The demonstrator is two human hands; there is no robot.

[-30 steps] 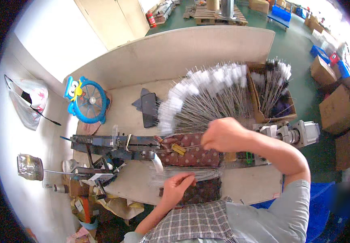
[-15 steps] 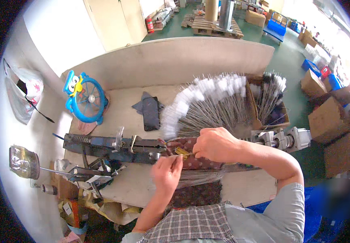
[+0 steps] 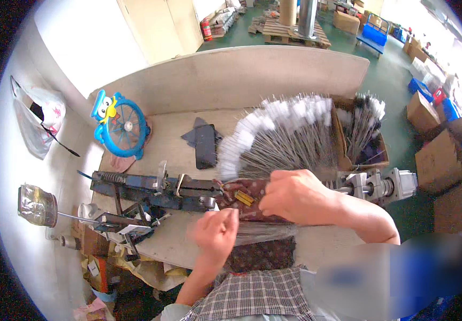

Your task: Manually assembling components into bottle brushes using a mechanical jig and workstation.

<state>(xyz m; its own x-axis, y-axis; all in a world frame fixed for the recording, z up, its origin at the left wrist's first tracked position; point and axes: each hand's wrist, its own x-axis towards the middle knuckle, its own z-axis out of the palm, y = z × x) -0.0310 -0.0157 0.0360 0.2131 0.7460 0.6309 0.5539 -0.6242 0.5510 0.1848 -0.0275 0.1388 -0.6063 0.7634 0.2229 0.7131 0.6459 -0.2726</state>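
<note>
My left hand (image 3: 215,232) is closed, fingers curled with thumb and forefinger together, just in front of the dark metal bar of a bench fixture (image 3: 188,188). Whatever it may pinch is too small to make out. Over the right part of a maroon dotted cloth (image 3: 265,213) my right hand (image 3: 295,197) is bent into a closed grip; its fingertips are mostly hidden. Between the hands, on the cloth, lies a small yellow block-like piece (image 3: 244,198). Behind my right hand a large fan of wire brushes (image 3: 289,142) with white bristle heads rests on the table.
A cardboard box (image 3: 339,142) holds more wire brushes, some black-tipped. A phone (image 3: 205,146) lies on a grey cloth, with a blue cartoon fan (image 3: 122,128) to its left. A motor-like unit (image 3: 402,183) sits at right. A low board (image 3: 231,72) edges the table's back.
My hands have moved apart from where their fingertips met over the cloth. The yellow piece now shows more fully between them. The whole view has shifted slightly.
</note>
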